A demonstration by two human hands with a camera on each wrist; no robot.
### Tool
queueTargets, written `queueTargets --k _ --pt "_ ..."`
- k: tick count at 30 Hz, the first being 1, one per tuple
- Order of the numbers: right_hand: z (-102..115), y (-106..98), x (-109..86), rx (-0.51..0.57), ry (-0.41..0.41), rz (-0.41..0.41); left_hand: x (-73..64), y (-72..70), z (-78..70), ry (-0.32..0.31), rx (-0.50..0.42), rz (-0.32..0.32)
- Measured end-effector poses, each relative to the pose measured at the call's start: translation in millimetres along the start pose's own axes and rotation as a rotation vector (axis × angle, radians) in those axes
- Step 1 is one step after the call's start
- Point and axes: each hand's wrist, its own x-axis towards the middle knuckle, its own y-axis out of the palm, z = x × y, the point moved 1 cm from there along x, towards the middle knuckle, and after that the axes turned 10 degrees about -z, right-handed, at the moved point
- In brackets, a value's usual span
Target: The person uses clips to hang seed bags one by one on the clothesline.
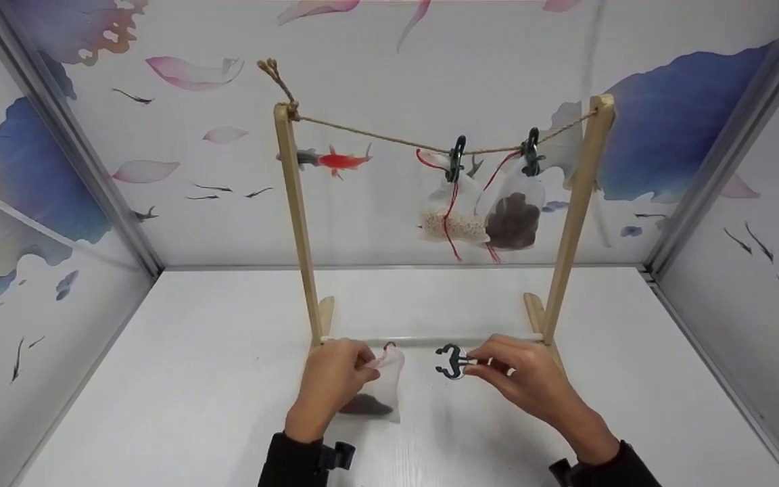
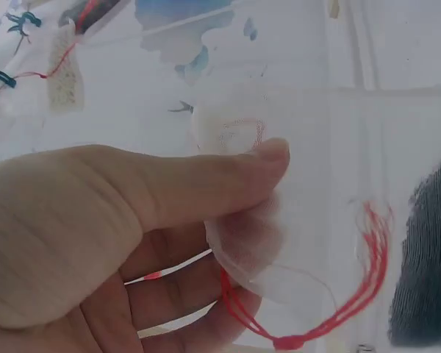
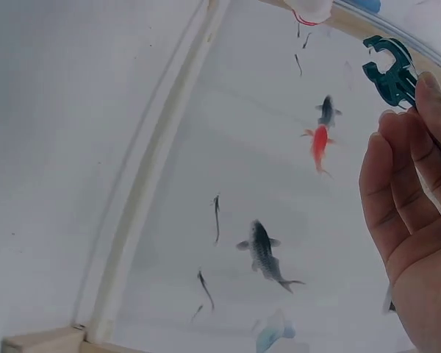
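Observation:
Between thumb and fingers, my left hand pinches the upper part of a sheer white drawstring bag. Dark contents lie at the bag's bottom, low over the white table. In the left wrist view the thumb presses the thin cloth, and a red drawstring dangles from it. To the right, my right hand pinches a dark green clip by its handle end. The clip's curved jaws point left toward the bag, apart from it. The right wrist view shows the same clip at the fingertips.
Behind the hands stands a wooden frame with a sagging rope. Two green clips hold bags on the rope's right half: one with pale grains, one with dark contents. A low crossbar joins the posts. Printed panels enclose the table.

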Motion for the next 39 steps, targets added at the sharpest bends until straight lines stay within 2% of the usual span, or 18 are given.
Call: queueTargets --k 2,5,9,13,16,19,24,29,35,39 --pt "5 -4 9.6 -0.03 -0.038 0.007 6.7 -7.4 -7.5 0.048 0.003 -0.008" --pt "12 -12 27.8 -0.065 -0.098 0.017 19.7 -19.8 -17.4 0.136 0.033 -0.055" --pt "24 -21 58.0 -0.1 -0.199 0.004 42.1 -38.8 -28.8 0.237 0.073 -0.12" --pt "37 -29 89.0 -0.13 -0.296 -0.014 64.7 -61.0 -40.2 0.331 0.065 -0.191" --pt "45 -35 111.5 -0.164 -0.329 -0.006 81.2 -80.1 -52.1 0.393 0.062 -0.247" --pt "54 -38 132.6 -0.197 -0.357 0.009 97.0 -98.9 -65.2 0.433 0.078 -0.275" --pt "68 -45 166.2 -0.266 -0.422 -0.01 119.5 -126.4 -82.9 0.457 0.118 -0.284" --pt "78 -58 200.5 -0.331 -0.432 -0.048 139.5 -146.2 -95.7 0.465 0.158 -0.308" --pt "85 -66 235.0 -0.394 -0.427 -0.054 158.6 -158.3 -102.5 0.426 0.189 -0.303" --pt "86 -67 250.0 -0.391 -0.406 -0.045 166.9 -161.0 -102.4 0.39 0.167 -0.301"
